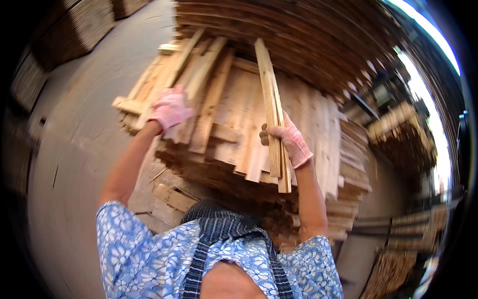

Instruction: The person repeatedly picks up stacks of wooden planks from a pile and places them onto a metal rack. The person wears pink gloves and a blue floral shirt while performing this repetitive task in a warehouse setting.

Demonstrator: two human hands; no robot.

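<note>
My right hand [291, 142], in a pink knitted glove with darker fingertips, is wrapped around a pair of long narrow wooden slats [271, 99]. The slats lie against each other and slant over the top of the wood stack. My left hand [172, 107], gloved in pink too, is over loose planks [199, 70] at the stack's left side. Motion smears its fingers, so whether they grip a plank is unclear. Beneath both hands lies a layer of pale boards [239, 109] set side by side.
A tall stack of darker boards [298, 35] rises just behind. Another wood pile [406, 129] stands to the right. More stacks [79, 30] line the far left, across the concrete floor [74, 164]. A short wood piece [174, 198] lies low, near my body.
</note>
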